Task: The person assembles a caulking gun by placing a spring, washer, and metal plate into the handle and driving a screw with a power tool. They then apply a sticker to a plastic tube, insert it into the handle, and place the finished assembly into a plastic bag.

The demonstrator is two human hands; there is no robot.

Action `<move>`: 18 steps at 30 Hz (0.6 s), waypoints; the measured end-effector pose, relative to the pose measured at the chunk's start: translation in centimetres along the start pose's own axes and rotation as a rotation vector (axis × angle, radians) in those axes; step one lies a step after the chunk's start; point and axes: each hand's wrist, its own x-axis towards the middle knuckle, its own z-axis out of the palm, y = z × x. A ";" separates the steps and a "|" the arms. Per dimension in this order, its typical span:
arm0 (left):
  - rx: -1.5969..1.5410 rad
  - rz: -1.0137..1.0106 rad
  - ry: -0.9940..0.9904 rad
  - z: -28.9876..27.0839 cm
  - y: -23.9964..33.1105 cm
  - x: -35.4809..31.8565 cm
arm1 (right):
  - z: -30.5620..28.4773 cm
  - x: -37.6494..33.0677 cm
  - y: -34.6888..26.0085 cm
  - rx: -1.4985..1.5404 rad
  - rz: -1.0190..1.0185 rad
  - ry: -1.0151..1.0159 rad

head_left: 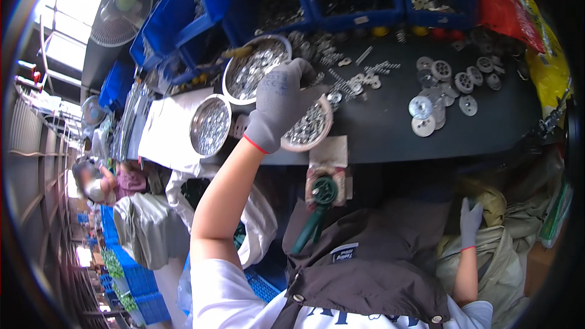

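Note:
My left hand [279,106], in a grey glove with a red cuff, is stretched over the table above the bowls. Its fingers are bent together; whatever they may pinch is hidden. Under it stands a round bowl of small metal parts [329,123]. Behind it is a larger bowl of shiny discs [229,85], and to its left another bowl of small metal pieces [194,134]. My right hand [470,222], gloved alike, is low at the right beside olive cloth [490,201], fingers apart. A green round piece with a long handle [324,191] sits on a block at the table's edge.
Blue bins [353,15] of parts line the back. Pale wheels and discs [423,124] lie at the right of the dark table [384,140], springs [382,67] near its middle. Red and yellow bags [506,6] hang at the far right. A fan [122,9] and another person [100,186] are at left.

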 end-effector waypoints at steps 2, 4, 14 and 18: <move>-0.232 -0.035 0.046 -1.0 1.0 -2.9 | -0.5 0.6 -0.6 0.147 0.001 0.115; -0.513 0.015 0.115 -1.6 0.8 -7.4 | -5.7 -0.4 -7.9 0.598 0.124 0.077; -0.281 0.153 -0.034 1.8 1.4 -16.5 | -16.5 -9.1 -32.5 0.814 -0.849 -0.322; -0.376 -0.018 0.122 2.7 2.3 -17.4 | -13.6 -11.6 -40.5 0.746 -1.167 -0.383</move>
